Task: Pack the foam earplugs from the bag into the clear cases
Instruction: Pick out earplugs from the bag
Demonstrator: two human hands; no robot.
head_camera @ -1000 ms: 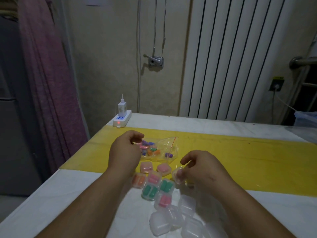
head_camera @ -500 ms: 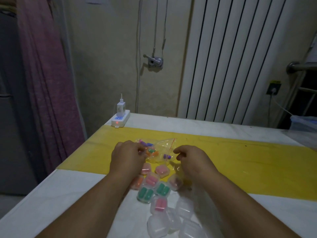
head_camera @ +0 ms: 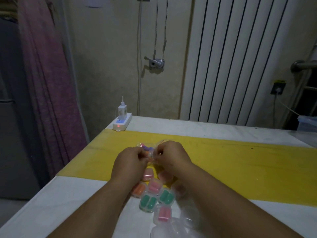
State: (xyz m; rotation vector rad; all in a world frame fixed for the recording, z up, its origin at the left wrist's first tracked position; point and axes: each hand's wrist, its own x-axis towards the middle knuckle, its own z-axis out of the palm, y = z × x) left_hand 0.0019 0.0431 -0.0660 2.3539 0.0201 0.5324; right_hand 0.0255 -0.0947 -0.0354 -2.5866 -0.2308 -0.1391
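At bottom centre, empty cases (head_camera: 162,231) are left untouched; filled cases (head_camera: 147,202) are clustered just above. At mid-frame the bag (head_camera: 161,142) (earplugs (head_camera: 146,148) inside) is pinched by the left hand (head_camera: 129,163) and by the right hand (head_camera: 172,156), which has been brought over: another pair is probably being fetched.

Left hand (head_camera: 129,162) and right hand (head_camera: 173,155) (fingers curled) meet ahead, both pinching the bag (head_camera: 145,147).
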